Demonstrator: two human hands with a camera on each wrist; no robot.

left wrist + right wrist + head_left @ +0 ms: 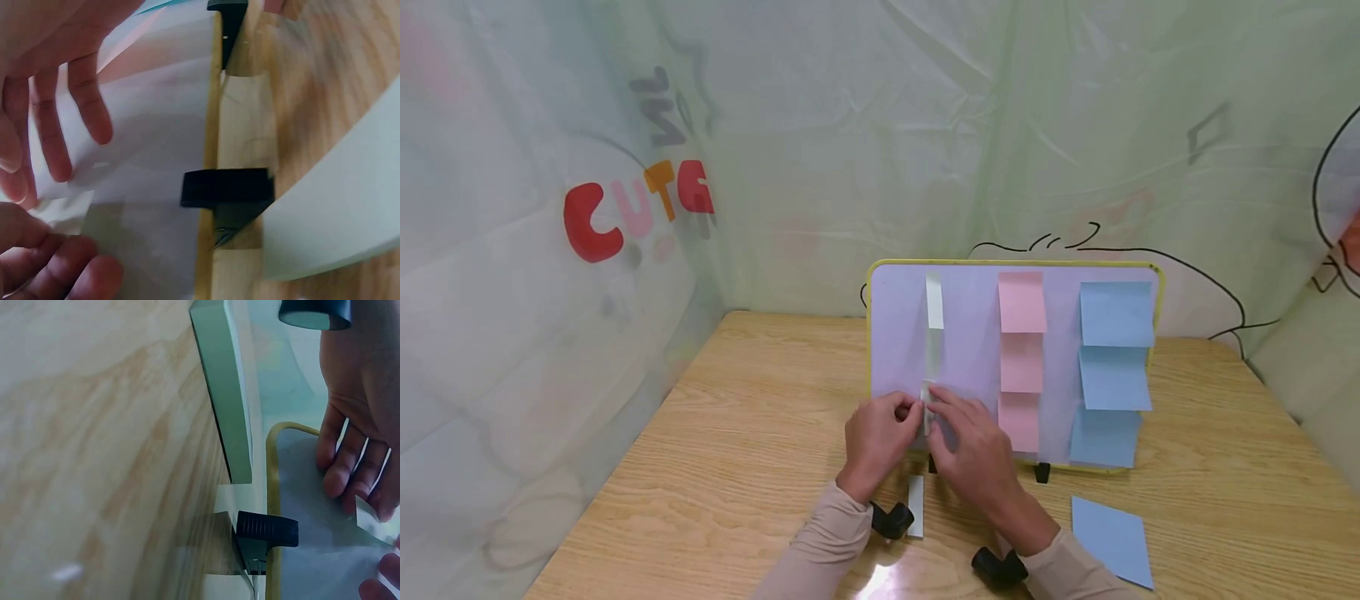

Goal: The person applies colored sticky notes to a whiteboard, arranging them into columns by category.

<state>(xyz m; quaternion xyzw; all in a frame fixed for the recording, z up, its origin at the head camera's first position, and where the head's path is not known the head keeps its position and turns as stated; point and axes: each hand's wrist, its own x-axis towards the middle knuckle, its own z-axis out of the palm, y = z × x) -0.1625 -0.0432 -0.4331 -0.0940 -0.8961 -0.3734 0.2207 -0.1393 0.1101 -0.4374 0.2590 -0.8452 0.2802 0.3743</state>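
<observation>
My left hand [883, 437] pinches a narrow pale sticky note [72, 212] between thumb and fingers, low on the left part of a whiteboard [970, 358]. From the other side my right hand [977, 454] touches the note with its index finger, its other fingers extended and spread in the left wrist view. Above, two more pale notes [934, 302] hang in a column on the board. To the right run a column of pink notes [1022, 302] and one of blue notes [1116, 314]. The hands partly cover the lowest pale note.
The board leans on small black feet [1042, 472] on a wooden table [722, 433]. A narrow pale strip [916, 507] lies before it, between the forearms. A blue square of sticky notes [1112, 542] lies at front right. A printed curtain [850, 150] hangs behind.
</observation>
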